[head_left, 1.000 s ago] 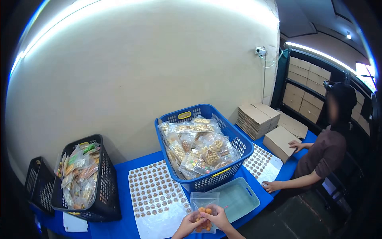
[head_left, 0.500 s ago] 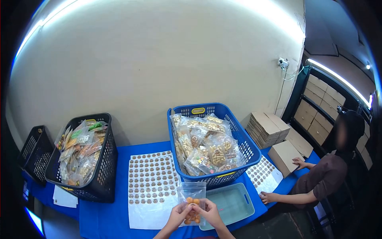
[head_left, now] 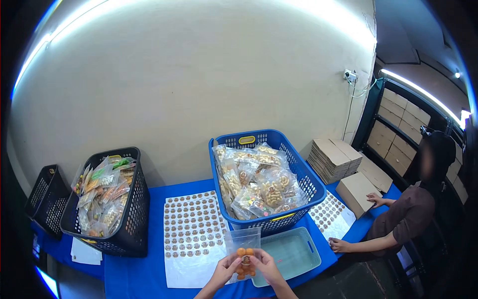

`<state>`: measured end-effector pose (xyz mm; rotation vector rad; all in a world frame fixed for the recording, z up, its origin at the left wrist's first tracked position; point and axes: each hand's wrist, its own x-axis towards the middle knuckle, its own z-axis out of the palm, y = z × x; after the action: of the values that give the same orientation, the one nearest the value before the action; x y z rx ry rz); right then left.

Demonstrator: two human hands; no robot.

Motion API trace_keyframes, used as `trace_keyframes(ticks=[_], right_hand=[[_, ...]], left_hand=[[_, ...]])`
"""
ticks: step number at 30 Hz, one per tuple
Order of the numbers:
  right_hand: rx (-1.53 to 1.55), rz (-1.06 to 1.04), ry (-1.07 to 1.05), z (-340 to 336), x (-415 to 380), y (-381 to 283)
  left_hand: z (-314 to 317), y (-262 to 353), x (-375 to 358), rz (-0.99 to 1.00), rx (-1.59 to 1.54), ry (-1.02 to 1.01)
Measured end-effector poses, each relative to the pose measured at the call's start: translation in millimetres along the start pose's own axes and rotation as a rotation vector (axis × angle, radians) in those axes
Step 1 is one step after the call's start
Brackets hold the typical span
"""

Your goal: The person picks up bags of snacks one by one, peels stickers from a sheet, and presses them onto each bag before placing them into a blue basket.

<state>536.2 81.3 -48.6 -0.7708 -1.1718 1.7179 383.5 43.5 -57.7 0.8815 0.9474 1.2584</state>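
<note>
Between my hands is a clear zip pouch (head_left: pixel 243 237) of round orange snacks, held upright over the table's front edge. A small round brown label (head_left: pixel 246 260) shows on its front. My left hand (head_left: pixel 225 269) pinches the pouch's left side, thumb beside the label. On the opposite side my right hand (head_left: pixel 266 268) grips it likewise, its thumb close to the label. Just left of the pouch lie sheets of round labels (head_left: pixel 191 230), with the bottom rows bare. A pale green tray (head_left: pixel 312 245) sits right of my hands, partly behind my right hand.
A blue basket (head_left: pixel 317 193) heaped with snack pouches stands behind the tray. Left is a black basket (head_left: pixel 133 219) of mixed pouches. Flattened cartons (head_left: pixel 332 162) and another label sheet (head_left: pixel 332 215) lie at right, where a person (head_left: pixel 411 214) handles a cardboard box (head_left: pixel 354 192).
My thumbs have moved apart, uncovering more of the label on the pouch. The pouch stays in both hands. The view has shifted slightly.
</note>
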Motion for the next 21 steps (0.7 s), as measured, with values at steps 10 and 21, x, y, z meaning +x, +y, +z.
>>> trace_keyframes(ticks=[10, 21], right_hand=[[0.054, 0.144, 0.017, 32, -9, 24], [0.069, -0.043, 0.184, 29, -14, 12]], left_hand=[[-10, 13, 0, -0.028, 0.135, 0.199], [14, 14, 11, 0.121, 0.100, 0.147]])
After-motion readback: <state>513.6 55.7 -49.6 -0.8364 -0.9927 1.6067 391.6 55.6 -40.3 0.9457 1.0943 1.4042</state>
